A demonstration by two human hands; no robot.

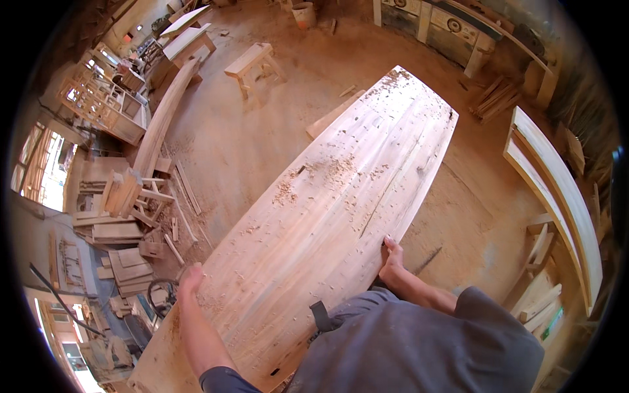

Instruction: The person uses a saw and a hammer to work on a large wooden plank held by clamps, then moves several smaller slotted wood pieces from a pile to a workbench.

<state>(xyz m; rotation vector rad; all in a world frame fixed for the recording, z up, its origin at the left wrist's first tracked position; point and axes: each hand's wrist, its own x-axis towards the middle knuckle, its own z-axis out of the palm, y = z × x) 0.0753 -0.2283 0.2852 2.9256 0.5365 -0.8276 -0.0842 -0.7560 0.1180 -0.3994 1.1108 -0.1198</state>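
Observation:
A long, wide wooden panel [282,255] made of pale boards stretches from below me toward the upper right. Wood shavings [337,171] are scattered over its top, thickest around the middle and at the far end. My left hand [190,278] is closed on the panel's left edge, its fingertips partly out of sight. At the right edge, near my body, my right hand [392,260] grips the panel with the thumb up at the rim and the other fingers hidden. A small dark slot shows in the near part of the panel.
A small wooden sawhorse [252,65] stands beyond the panel. Stacked offcuts [128,262] and a long plank [167,118] lie to the left. Long boards [557,196] rest on the right. A bucket [304,14] stands at the far side of the dusty floor.

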